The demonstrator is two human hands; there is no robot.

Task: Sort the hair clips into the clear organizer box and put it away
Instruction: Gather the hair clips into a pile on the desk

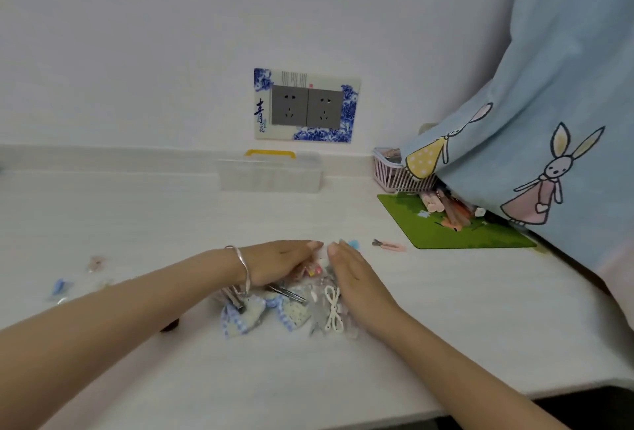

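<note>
A heap of hair clips (291, 309) lies on the white desk (137, 224): blue checked bows, a white bow clip, metal clips. My left hand (281, 260) and my right hand (356, 278) rest flat on either side of the heap, fingertips nearly meeting above it, fingers together and cupped around the clips. Neither hand lifts anything. The clear organizer box (271, 172) with a yellow handle stands closed against the back wall. A pink clip (389, 244) lies alone to the right. A few small clips (61, 287) lie apart at the left.
A green mat (446, 234) with pens on it lies at the right. A pink basket (394, 172) stands behind it, partly under a blue rabbit-print curtain (549, 104). A double wall socket (307, 105) sits above the box. The desk's front edge runs at the lower right.
</note>
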